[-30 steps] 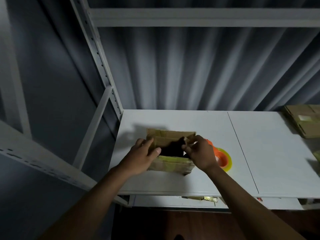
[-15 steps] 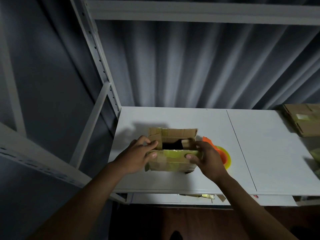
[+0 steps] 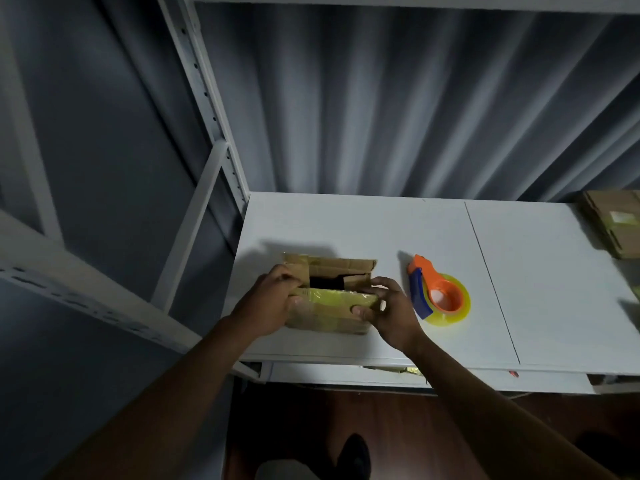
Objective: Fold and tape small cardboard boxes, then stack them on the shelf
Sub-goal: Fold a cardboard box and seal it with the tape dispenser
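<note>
A small brown cardboard box (image 3: 330, 315) with yellowish tape on its front stands on the white shelf board (image 3: 381, 230). Its top is partly open, with a dark gap between the flaps. My left hand (image 3: 268, 303) grips the box's left end, fingers curled over the left flap. My right hand (image 3: 388, 311) holds the right end, thumb on the front face and fingers over the right flap. An orange and blue tape dispenser (image 3: 438, 294) with a yellow tape roll lies just right of my right hand.
Flattened cardboard boxes (image 3: 614, 220) lie at the far right of the shelf. A white metal upright (image 3: 207, 109) and diagonal brace stand at the left. Corrugated grey wall lies behind. A lower shelf shows under the front edge.
My hands moved from the top flaps to the box's ends. The box shifted left, away from the tape dispenser, which now shows fully.
</note>
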